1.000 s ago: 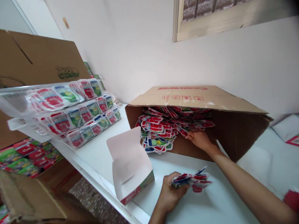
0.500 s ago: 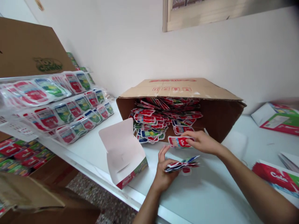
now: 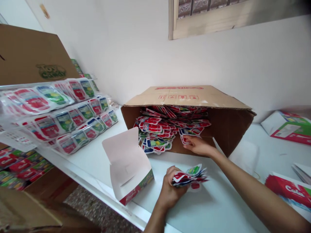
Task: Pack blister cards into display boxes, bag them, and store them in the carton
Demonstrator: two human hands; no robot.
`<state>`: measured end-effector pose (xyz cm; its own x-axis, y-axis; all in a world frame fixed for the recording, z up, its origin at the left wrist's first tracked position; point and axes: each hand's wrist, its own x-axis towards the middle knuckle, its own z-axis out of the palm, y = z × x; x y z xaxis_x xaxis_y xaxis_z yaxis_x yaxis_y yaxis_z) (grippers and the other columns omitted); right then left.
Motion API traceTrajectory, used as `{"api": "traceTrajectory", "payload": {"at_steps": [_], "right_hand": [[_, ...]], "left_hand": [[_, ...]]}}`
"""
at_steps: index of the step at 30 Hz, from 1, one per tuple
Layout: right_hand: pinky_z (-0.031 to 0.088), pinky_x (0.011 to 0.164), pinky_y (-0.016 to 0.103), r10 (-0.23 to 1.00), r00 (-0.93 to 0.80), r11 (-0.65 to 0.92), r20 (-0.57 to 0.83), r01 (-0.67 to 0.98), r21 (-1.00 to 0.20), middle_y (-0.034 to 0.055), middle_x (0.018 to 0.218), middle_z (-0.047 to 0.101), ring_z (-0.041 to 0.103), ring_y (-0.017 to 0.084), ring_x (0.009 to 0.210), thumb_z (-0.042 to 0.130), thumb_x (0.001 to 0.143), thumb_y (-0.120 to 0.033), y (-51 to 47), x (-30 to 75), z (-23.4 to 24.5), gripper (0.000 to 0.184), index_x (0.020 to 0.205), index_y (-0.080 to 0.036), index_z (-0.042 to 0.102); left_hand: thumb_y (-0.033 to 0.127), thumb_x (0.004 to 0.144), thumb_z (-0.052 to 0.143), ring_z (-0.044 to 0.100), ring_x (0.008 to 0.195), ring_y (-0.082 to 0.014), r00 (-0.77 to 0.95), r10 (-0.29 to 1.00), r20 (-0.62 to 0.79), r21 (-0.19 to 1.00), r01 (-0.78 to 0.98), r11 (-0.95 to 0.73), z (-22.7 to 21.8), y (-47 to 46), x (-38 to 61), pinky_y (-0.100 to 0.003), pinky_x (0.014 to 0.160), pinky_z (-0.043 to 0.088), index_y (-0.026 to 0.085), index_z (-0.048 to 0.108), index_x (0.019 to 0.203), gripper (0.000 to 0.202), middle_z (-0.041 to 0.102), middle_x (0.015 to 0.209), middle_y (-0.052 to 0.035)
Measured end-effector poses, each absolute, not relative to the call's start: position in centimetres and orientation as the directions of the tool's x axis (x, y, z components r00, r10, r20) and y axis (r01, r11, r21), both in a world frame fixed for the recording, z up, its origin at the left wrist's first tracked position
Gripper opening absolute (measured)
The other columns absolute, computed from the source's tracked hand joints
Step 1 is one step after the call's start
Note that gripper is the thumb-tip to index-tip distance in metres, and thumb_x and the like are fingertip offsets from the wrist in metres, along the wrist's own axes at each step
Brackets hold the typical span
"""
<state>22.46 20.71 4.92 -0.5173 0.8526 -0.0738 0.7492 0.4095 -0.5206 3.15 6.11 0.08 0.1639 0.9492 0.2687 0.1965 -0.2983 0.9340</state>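
My left hand (image 3: 171, 186) is closed round a fanned bunch of candy packets (image 3: 190, 176), red, green and blue with white edges, just above the white table. At the mouth of a cardboard box (image 3: 228, 126) lying on its side, my right hand (image 3: 198, 145) has its fingers on a red packet (image 3: 186, 138); whether it grips that packet cannot be made out. Inside the box, more packets (image 3: 157, 129) are heaped in loose stacks. Left of my left hand, a small display box (image 3: 131, 171) stands with its lid up, white inside and red and green outside.
Clear plastic packs of packets (image 3: 65, 119) are piled at the table's left, by a large carton (image 3: 34, 55). Below the edge are boxes of colourful goods (image 3: 21, 165). On the right lie a red Cola carton (image 3: 289, 191) and another printed box (image 3: 289, 127).
The red packet my right hand held has joined the bunch in my left hand. My right hand has reached back to the box mouth, and my left fingers have closed.
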Motion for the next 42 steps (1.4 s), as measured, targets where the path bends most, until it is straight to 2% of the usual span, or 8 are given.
{"api": "traceTrajectory", "payload": {"at_steps": [5,11,16,23,30,34,37,42], "right_hand": [[0.021,0.112,0.054,0.903,-0.428,0.381,-0.022,0.824,-0.419,0.0204,0.146,0.042,0.032,0.039,0.137,0.070,0.069,-0.055,22.0,25.2,0.2,0.087,0.142,-0.016,0.043],[0.034,0.106,0.044,0.891,-0.451,0.431,0.060,0.796,-0.424,0.0112,0.126,0.062,0.049,0.030,0.123,0.049,0.088,-0.038,19.6,26.3,-1.5,0.037,0.117,-0.022,0.065],[0.045,0.092,0.038,0.923,-0.355,0.374,0.145,0.749,-0.547,0.0088,0.106,0.067,0.060,0.024,0.103,0.026,0.098,-0.037,15.7,26.9,0.2,0.041,0.115,-0.021,0.061],[0.046,0.079,0.030,0.899,-0.438,0.137,-0.007,0.295,-0.946,0.0021,0.093,0.065,0.059,0.020,0.085,0.042,0.093,-0.046,9.3,26.3,2.6,0.031,0.099,-0.022,0.062],[0.046,0.058,0.031,0.943,-0.318,-0.161,-0.098,-0.179,-0.971,0.0016,0.066,0.059,0.054,0.018,0.058,0.036,0.089,-0.060,6.9,23.9,-0.3,0.045,0.087,-0.021,0.058],[0.050,0.082,0.040,0.957,-0.288,0.087,0.026,0.201,-0.976,0.0094,0.095,0.069,0.064,0.027,0.090,0.031,0.089,-0.068,11.7,24.0,-0.3,0.058,0.093,-0.021,0.063],[0.026,0.110,0.050,0.962,-0.241,0.241,0.126,0.540,-0.807,0.0128,0.140,0.049,0.033,0.036,0.136,0.065,0.066,-0.068,17.4,24.4,-0.3,0.079,0.131,-0.024,0.052],[0.025,0.110,0.053,0.921,-0.365,0.376,0.138,0.736,-0.563,0.0144,0.137,0.053,0.038,0.039,0.132,0.073,0.063,-0.057,21.3,24.3,-1.7,0.075,0.128,-0.023,0.058]], "left_hand": [[0.021,0.071,0.072,0.064,0.073,-0.0180,0.223,0.970,0.094,0.989,0.088,-0.116,0.1,5.8,3.1,-0.025,0.068,0.048,0.015,0.068,0.091,0.020,0.073,0.085,-0.0046],[0.022,0.068,0.074,0.053,0.058,-0.0109,0.216,0.976,0.040,0.995,0.086,-0.060,0.1,5.6,3.2,-0.020,0.056,0.040,0.014,0.064,0.081,0.018,0.066,0.068,0.0009],[0.020,0.068,0.074,0.056,0.062,-0.0125,0.244,0.970,0.021,0.999,0.021,-0.026,-0.2,5.7,3.2,-0.021,0.058,0.043,0.015,0.063,0.084,0.020,0.066,0.072,0.0001],[0.019,0.059,0.081,0.034,0.135,-0.0353,0.074,0.949,0.308,0.941,0.121,-0.315,-0.2,6.1,3.2,-0.041,0.109,0.033,0.016,0.066,0.076,0.024,0.038,0.143,-0.0107],[0.024,0.061,0.084,0.066,0.086,-0.0207,0.147,0.989,0.005,0.977,-0.211,0.027,-0.6,6.0,3.3,-0.033,0.078,0.053,0.021,0.033,0.140,0.094,0.065,0.111,-0.0091],[0.028,0.066,0.081,0.063,0.074,-0.0164,0.232,0.973,0.009,0.983,-0.182,0.034,-0.6,6.0,3.1,-0.027,0.070,0.051,0.012,0.060,0.100,0.043,0.068,0.085,-0.0045],[0.026,0.068,0.079,0.055,0.061,-0.0110,0.222,0.975,0.006,0.994,-0.111,0.019,-0.8,5.7,3.2,-0.022,0.058,0.047,0.015,0.056,0.087,0.032,0.064,0.074,0.0004],[0.024,0.070,0.075,0.051,0.060,-0.0098,0.199,0.979,0.043,0.999,-0.036,-0.036,-1.0,5.3,3.3,-0.021,0.058,0.045,0.017,0.052,0.083,0.028,0.061,0.072,0.0026]]}}
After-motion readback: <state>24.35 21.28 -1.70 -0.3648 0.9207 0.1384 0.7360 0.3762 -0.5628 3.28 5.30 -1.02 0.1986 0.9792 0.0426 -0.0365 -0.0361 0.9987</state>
